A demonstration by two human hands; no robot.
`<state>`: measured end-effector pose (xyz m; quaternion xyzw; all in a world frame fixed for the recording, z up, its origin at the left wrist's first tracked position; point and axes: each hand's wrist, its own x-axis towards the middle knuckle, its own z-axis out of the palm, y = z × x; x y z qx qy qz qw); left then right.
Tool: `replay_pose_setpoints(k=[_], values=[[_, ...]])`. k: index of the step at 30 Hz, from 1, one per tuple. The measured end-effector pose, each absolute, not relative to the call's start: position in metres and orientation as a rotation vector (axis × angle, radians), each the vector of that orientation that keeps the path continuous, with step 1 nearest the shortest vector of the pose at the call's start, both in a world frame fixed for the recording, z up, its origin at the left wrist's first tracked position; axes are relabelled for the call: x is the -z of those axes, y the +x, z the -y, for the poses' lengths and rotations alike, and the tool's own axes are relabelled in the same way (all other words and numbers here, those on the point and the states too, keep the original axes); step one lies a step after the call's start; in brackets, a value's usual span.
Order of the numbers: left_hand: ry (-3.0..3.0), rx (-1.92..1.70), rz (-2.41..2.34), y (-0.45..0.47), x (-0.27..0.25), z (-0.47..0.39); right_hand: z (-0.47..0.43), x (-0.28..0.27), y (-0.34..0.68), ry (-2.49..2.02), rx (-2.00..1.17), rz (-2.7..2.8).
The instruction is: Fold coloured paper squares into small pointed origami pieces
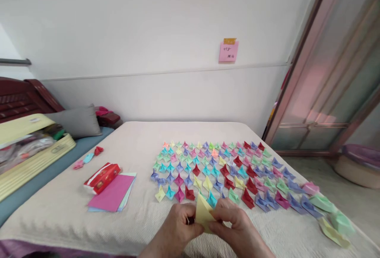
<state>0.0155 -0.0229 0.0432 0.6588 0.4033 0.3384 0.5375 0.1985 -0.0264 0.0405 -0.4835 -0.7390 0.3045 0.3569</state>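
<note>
A piece of pale yellow folded paper (202, 212), its tip pointing up, stands between my two hands near the front of the bed. My left hand (181, 226) pinches its left side between thumb and fingers. On the right side, my right hand (233, 222) grips the paper with thumb and fingertips. Just beyond my hands, rows of small folded paper boats (208, 182) in many colours cover the bedspread. The nearest row lies partly hidden behind the yellow paper and my fingers.
Left of the rows lie a stack of coloured paper sheets (114, 194) and a red tissue pack (102, 178). Larger folded papers (332, 222) sit at the bed's right edge. Far left are a grey pillow (78, 121) and an open yellow box (38, 159). A bin (359, 167) stands right.
</note>
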Motion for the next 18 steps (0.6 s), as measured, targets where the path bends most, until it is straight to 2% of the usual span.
replay_pose_setpoints(k=[9, 14, 18], values=[[1.648, -0.906, -0.998, 0.012, -0.046, 0.025, 0.026, -0.041, 0.195, -1.170, -1.183, 1.478], [1.121, -0.901, -0.802, 0.017, -0.044, 0.027, 0.027, -0.039, 0.190, -0.929, -1.710, 1.228], [0.888, -0.973, -0.732, 0.018, -0.038, 0.027, 0.027, -0.039, 0.186, -0.759, -1.913, 1.096]])
